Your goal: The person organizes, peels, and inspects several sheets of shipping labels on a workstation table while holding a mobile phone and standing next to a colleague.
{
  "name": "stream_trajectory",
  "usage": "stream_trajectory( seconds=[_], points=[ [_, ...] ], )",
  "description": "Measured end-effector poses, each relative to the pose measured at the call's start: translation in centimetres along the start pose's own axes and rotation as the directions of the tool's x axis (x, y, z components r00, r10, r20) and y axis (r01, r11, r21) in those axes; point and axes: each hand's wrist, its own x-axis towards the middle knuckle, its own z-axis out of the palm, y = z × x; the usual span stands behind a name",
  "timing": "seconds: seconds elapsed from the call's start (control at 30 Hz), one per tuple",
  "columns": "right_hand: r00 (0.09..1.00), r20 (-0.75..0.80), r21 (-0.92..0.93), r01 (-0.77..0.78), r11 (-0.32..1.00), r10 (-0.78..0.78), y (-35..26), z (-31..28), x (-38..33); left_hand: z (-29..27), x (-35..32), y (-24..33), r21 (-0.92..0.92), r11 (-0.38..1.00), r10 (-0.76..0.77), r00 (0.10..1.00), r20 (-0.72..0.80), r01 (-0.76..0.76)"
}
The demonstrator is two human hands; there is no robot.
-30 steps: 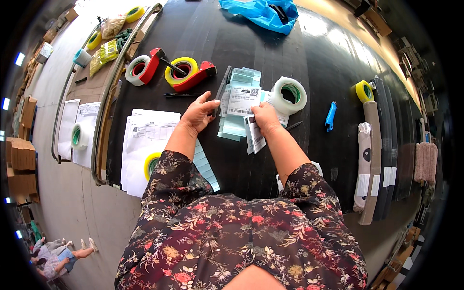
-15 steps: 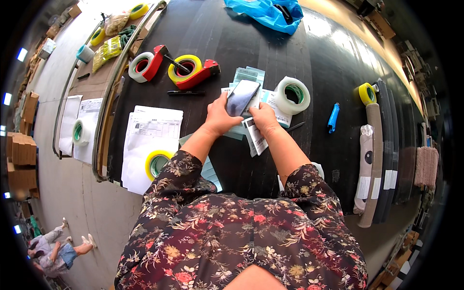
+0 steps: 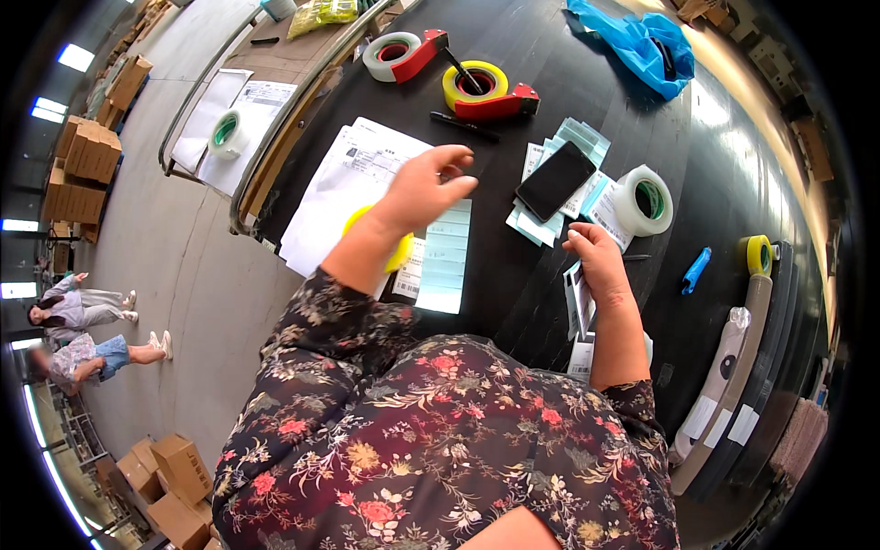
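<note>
My left hand (image 3: 423, 190) hovers above the stack of printed papers (image 3: 330, 188), thumb and fingers apart with nothing between them. Under its wrist a yellow tape roll (image 3: 403, 252) is partly hidden, beside a strip of pale blue-green and white labels (image 3: 445, 261). My right hand (image 3: 600, 266) is closed, pinching white barcode labels (image 3: 577, 298) that hang down beside its palm. A black smartphone (image 3: 555, 181) with a dark screen lies on a pile of label sheets (image 3: 584, 139). Touching the pile's right side is a clear tape roll (image 3: 644, 201).
Two red tape dispensers (image 3: 417, 60) (image 3: 500, 108) and a black marker (image 3: 465, 126) lie at the far left. A blue plastic bag (image 3: 642, 46) is at the back, a small blue object (image 3: 697, 270) to the right. Long rolls (image 3: 733, 376) line the right edge. Two people (image 3: 101, 357) are on the left.
My left hand has let go of the smartphone, now lying on the labels, and moved left over the papers. My right hand has drawn back toward me with the labels. The view has turned.
</note>
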Motion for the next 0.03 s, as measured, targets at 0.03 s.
stream_trajectory(
  seconds=[0.03],
  points=[
    [0.999, 0.035, -0.017, 0.018, 1.0, -0.017, 0.15, 0.14, -0.36, -1.6, -1.5, -0.19, 0.056, 0.998, -0.013, 0.999, -0.04, 0.015]
  ],
)
